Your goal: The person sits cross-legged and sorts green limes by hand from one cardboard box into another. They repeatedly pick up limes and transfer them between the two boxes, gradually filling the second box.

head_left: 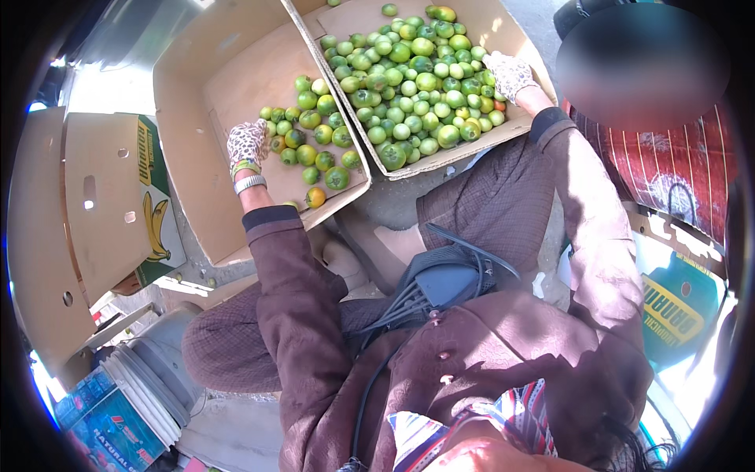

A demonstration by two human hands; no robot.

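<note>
Two open cardboard boxes stand side by side in front of me. Green tomatoes [425, 82] of mixed sizes crowd the right box [523, 35], with a reddish one near its right wall. The left box [189, 86] holds fewer, larger tomatoes [311, 122], some turning orange, along its right side. My left hand [248, 146], in a spotted glove, is beside these tomatoes, its fingers curled together; what they hold is hidden. My right hand [511, 77], gloved alike, reaches over the right edge of the green tomatoes with its fingers stretched out.
Banana cartons stand on the left [110, 197] and right [676, 307]. A person in a red striped garment [668, 157] sits close on my right. Stacked pale containers [149, 385] lie at lower left. A dark blue bag [444, 282] rests on my lap.
</note>
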